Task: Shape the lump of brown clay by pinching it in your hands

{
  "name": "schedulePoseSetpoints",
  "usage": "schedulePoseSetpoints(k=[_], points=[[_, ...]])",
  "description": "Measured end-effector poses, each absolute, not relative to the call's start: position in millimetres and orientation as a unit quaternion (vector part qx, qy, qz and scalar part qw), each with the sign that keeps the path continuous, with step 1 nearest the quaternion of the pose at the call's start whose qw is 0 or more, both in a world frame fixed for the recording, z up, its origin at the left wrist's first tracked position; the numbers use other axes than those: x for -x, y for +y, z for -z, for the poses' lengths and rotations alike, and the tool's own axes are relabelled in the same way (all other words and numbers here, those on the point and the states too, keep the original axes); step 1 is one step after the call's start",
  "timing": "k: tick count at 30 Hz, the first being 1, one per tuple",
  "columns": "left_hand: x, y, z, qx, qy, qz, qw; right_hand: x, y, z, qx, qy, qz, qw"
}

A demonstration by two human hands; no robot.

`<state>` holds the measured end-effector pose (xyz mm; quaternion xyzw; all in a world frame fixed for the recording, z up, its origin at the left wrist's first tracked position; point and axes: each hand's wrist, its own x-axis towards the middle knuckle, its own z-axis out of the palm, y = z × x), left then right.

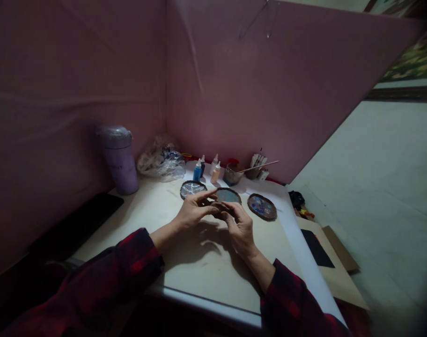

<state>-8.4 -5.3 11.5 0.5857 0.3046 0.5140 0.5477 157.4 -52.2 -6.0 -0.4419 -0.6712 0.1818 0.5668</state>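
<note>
My left hand [195, 209] and my right hand [239, 227] meet above the middle of the table, fingertips pinching a small dark brown piece [218, 205] that looks like clay. Fingers cover most of it, so its full shape is hidden. Just behind the hands lies a round disc with a blue-grey face [228, 195] and a rough brown rim. To its left is a similar disc with white streaks [192, 188]. A third disc, mottled blue and purple [261, 207], rests to the right of my right hand.
Small paint bottles, blue [197, 172] and peach [215, 173] among them, stand at the back. A brush [259, 165] lies across a cup of murky liquid [232, 175]. A purple tumbler [119, 164] and a crumpled plastic bag [161, 161] are at the left. Pink panels enclose the table.
</note>
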Motion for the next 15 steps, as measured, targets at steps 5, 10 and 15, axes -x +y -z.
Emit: schedulePoseSetpoints(k=[5,10,15], points=[[10.4,-2.9,-12.6,-0.616,0.329,-0.472,0.539,-159.1,-50.8,9.2,0.453,-0.651,-0.178,0.583],[11.5,-7.6,-11.7,-0.599,0.308,-0.482,0.560,-159.5,-51.8,10.2,0.439,-0.661,-0.184,0.580],[12.9,-6.7,-11.8,-0.633,0.306,-0.512,0.493,-157.7,-53.8,8.4,0.442,-0.665,-0.200,0.567]])
